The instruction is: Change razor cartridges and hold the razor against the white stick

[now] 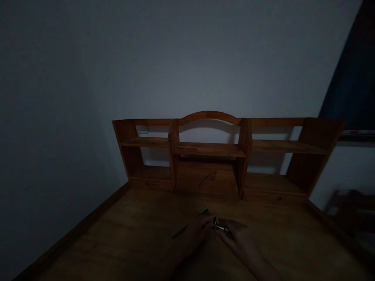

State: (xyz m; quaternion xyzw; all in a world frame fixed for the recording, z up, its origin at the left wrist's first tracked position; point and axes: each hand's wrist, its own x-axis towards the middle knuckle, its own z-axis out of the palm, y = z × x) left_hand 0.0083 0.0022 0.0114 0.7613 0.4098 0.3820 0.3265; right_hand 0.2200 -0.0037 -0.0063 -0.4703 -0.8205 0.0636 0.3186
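Observation:
Close together over the desk, my two hands meet around a slim, shiny metal piece (221, 227) with a short bend at its left end. My right hand (240, 236) has its fingers closed on the right end of this piece. My left hand (197, 231) is closed near the bent end; its fingertips touch something small and dark that I cannot make out. A thin dark stick-like thing (179, 232) shows to the left of my left hand. Just beyond its fingers is another short slim thing (202, 211), paler at one end. The dim light hides finer detail.
A wooden desk (117, 234) carries a low shelf unit (209, 149) with several compartments along the wall. A thin dark curved strand (207, 178) appears at the middle compartment. Raised wooden edges run along both sides. A dark board (354, 78) hangs at right.

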